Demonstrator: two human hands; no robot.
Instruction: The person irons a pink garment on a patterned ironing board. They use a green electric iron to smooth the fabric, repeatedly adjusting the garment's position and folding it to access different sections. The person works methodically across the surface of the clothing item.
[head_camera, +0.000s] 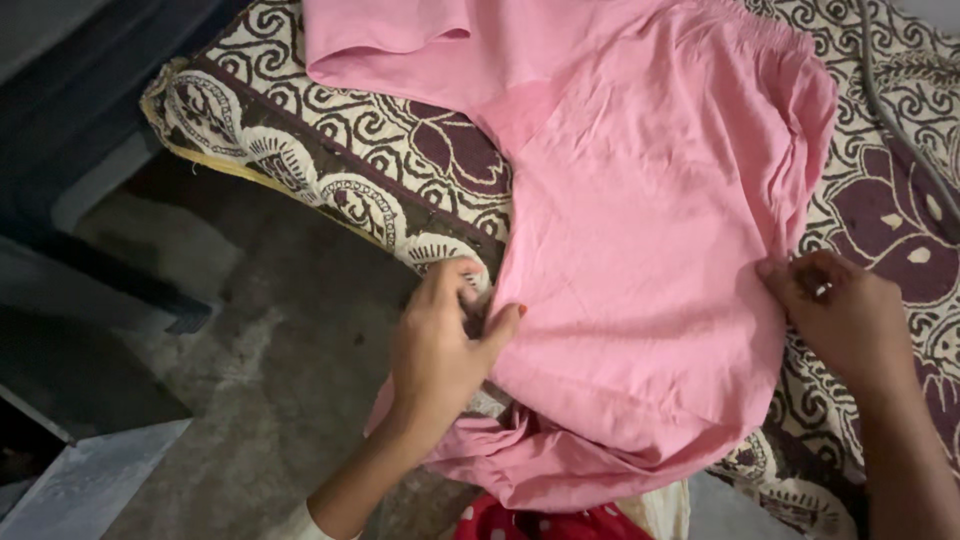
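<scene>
Pink garment (640, 250) lies spread on the patterned mattress cover (330, 150), its near hem bunched and spilling off the edge toward me. My left hand (440, 345) pinches the cloth's left edge between thumb and fingers; my right hand (835, 305) grips the right edge, fingers clenched on the fabric. Best to pull both edges evenly so the panel flattens. Farther up, the folded part runs out of view, and a grey cord (900, 120) is cut off too.

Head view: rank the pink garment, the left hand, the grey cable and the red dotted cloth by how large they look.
1. pink garment, by far the largest.
2. left hand.
3. red dotted cloth and grey cable: both cut off by the frame edges, so their order is unsure.
</scene>
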